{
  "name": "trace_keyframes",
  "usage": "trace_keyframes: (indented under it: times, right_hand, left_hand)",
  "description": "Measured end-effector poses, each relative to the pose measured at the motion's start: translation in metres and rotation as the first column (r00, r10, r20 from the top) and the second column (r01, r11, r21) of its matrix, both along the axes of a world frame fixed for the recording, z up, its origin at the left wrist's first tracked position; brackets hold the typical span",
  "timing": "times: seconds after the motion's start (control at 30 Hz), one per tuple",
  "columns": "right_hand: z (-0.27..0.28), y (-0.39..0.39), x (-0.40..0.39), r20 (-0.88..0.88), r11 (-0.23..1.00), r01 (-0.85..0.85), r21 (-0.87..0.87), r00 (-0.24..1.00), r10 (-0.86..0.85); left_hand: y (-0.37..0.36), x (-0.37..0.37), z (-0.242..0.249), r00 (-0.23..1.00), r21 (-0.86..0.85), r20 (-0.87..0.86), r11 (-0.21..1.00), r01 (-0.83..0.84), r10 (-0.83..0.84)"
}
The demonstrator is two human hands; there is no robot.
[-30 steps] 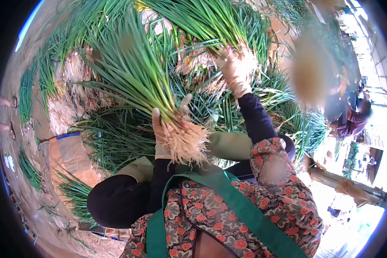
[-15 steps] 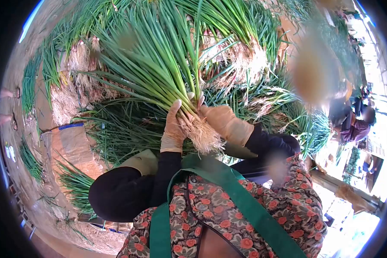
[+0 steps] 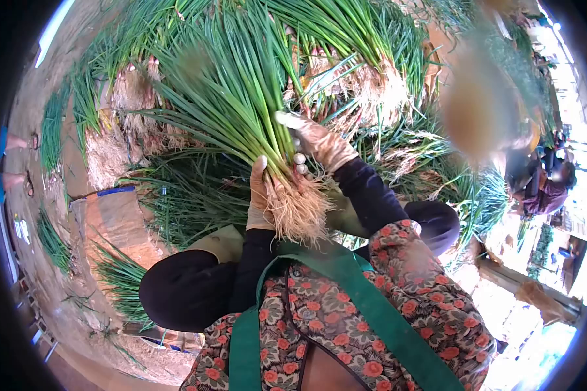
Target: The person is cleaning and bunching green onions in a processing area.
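A bunch of green onions (image 3: 257, 120) is held before my chest, its green leaves fanning up and left and its pale roots hanging down. Gloved, my left hand (image 3: 261, 192) is wrapped round the base of the bunch from the left, and some of its fingertips show on the right side of the stems. My right hand (image 3: 319, 140), gloved too, lies at the right edge of the stems, above the roots; its thumb and index finger reach toward the stalks, while its other fingers are partly hidden.
Piles of green onions (image 3: 365, 78) lie ahead and on both sides. An orange-brown sack (image 3: 117, 221) is at the left. Another person's feet (image 3: 26, 182) show at the far left, and a seated person (image 3: 548, 189) is at the far right. A beam (image 3: 528, 290) stands lower right.
My right hand has moved up from the root end to beside the stems. The bunch has turned more upright, with its roots hanging lower and further left, still in my left hand.
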State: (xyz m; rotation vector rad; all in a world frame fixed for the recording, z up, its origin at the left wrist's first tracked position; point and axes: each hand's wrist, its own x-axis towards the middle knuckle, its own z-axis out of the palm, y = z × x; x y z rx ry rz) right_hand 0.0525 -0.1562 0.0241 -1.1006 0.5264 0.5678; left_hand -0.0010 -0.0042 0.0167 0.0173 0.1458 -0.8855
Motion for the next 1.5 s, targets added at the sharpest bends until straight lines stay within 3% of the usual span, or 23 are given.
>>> trace_keyframes:
  times: [0.03, 0.17, 0.27, 0.3, 0.37, 0.5, 0.6, 0.67, 0.7, 0.73, 0.8, 0.87, 0.97, 1.0, 1.03, 1.07, 1.1, 1.17, 1.27, 1.3, 1.4, 1.43, 1.5]
  right_hand:
    - [-0.002, 0.01, 0.006, 0.063, 0.984, 0.104, 0.145, 0.992, -0.114]
    - [0.009, 0.022, 0.001, 0.089, 0.974, 0.189, 0.126, 0.976, -0.2]
    - [0.005, 0.02, -0.008, 0.01, 0.901, 0.369, 0.227, 0.924, -0.381]
    - [-0.034, 0.009, -0.013, 0.07, 0.882, 0.308, 0.355, 0.932, -0.354]
    - [-0.017, 0.004, -0.019, 0.108, 0.884, 0.235, 0.404, 0.947, -0.301]
    - [0.01, 0.012, -0.022, -0.07, 0.753, 0.399, 0.523, 0.901, -0.429]
    - [0.002, 0.0, -0.009, -0.049, 0.948, 0.253, 0.193, 0.968, -0.248]
    - [-0.002, -0.001, -0.003, 0.035, 0.985, 0.153, -0.086, 0.988, -0.15]
    - [-0.005, -0.012, 0.0, 0.055, 0.959, -0.024, -0.283, 0.998, 0.042]
    - [-0.019, -0.016, -0.006, 0.168, 0.863, -0.04, -0.503, 0.975, 0.143]
    - [-0.01, -0.018, -0.019, 0.208, 0.694, -0.126, -0.709, 0.903, 0.376]
    - [0.004, -0.025, -0.028, 0.011, 0.765, -0.328, -0.555, 0.916, 0.4]
    - [0.005, -0.018, -0.045, 0.048, 0.318, -0.133, -0.939, 0.864, 0.502]
    - [-0.058, -0.034, -0.046, 0.118, 0.022, 0.144, -0.989, 0.705, 0.699]
    - [-0.07, -0.048, -0.045, 0.106, -0.035, 0.178, -0.983, 0.72, 0.685]
    - [-0.069, -0.056, -0.048, 0.179, 0.432, 0.031, -0.902, 0.934, 0.308]
    - [-0.069, -0.063, -0.045, 0.021, 0.808, 0.084, -0.583, 0.996, -0.088]
    - [-0.088, -0.073, -0.046, -0.032, 0.972, -0.04, -0.232, 0.999, 0.034]
    - [-0.027, -0.036, -0.038, 0.032, 0.993, 0.04, 0.113, 0.999, -0.044]
    - [-0.026, -0.027, -0.034, -0.001, 0.949, 0.153, 0.275, 0.987, -0.159]
    - [-0.018, -0.01, -0.019, -0.007, 0.879, 0.111, 0.463, 0.993, -0.122]
    - [-0.017, -0.009, -0.018, -0.032, 0.872, 0.14, 0.469, 0.989, -0.142]
    - [0.005, -0.013, -0.008, -0.05, 0.994, 0.049, -0.093, 0.997, -0.054]
  left_hand:
    - [0.0, -0.002, -0.002, 1.0, -0.045, 0.005, 0.999, -0.004, 0.005]
    - [-0.01, -0.009, -0.011, 0.981, -0.31, -0.088, 0.931, -0.194, 0.176]
    - [-0.015, -0.012, -0.011, 0.97, -0.418, -0.155, 0.877, -0.237, 0.188]
    - [-0.012, -0.011, -0.008, 0.974, -0.461, -0.194, 0.866, -0.197, 0.118]
    - [-0.013, -0.011, -0.004, 0.975, -0.545, -0.132, 0.808, -0.223, 0.18]
    - [-0.01, -0.008, -0.009, 0.983, -0.472, -0.097, 0.863, -0.182, 0.155]
    - [-0.007, -0.006, -0.002, 0.989, -0.232, -0.062, 0.961, -0.148, 0.137]
    - [-0.008, -0.007, 0.001, 0.989, -0.166, -0.074, 0.976, -0.142, 0.131]
    - [-0.008, -0.006, 0.001, 0.988, -0.133, -0.078, 0.981, -0.139, 0.129]
    - [-0.008, -0.006, 0.0, 0.988, -0.138, -0.08, 0.98, -0.141, 0.131]
    - [-0.007, -0.001, -0.002, 0.991, -0.049, -0.016, 0.99, -0.131, 0.13]
    - [-0.005, 0.0, -0.004, 0.993, 0.041, 0.024, 0.992, -0.118, 0.117]
    - [-0.011, -0.005, -0.014, 0.986, 0.033, -0.049, 0.987, -0.156, 0.157]
    - [-0.013, -0.001, -0.023, 0.985, -0.124, 0.056, 0.98, -0.158, 0.166]
    - [-0.011, 0.0, -0.03, 0.984, -0.289, 0.058, 0.947, -0.142, 0.166]
    - [-0.011, -0.006, -0.021, 0.979, -0.377, -0.028, 0.904, -0.199, 0.204]
    - [-0.011, -0.008, -0.012, 0.966, -0.46, -0.109, 0.849, -0.259, 0.236]
    - [-0.008, -0.007, -0.011, 0.969, -0.45, -0.08, 0.859, -0.244, 0.234]
    - [-0.008, -0.003, -0.024, 0.984, -0.391, -0.029, 0.904, -0.171, 0.174]
    - [-0.01, -0.004, -0.022, 0.985, -0.39, -0.055, 0.904, -0.174, 0.166]
    - [-0.009, -0.006, -0.016, 0.982, -0.37, -0.09, 0.91, -0.187, 0.166]
    - [-0.009, -0.007, -0.021, 0.975, -0.281, -0.033, 0.934, -0.222, 0.222]
    - [-0.003, 0.003, 0.016, 0.985, 0.125, -0.137, 0.988, -0.088, 0.105]
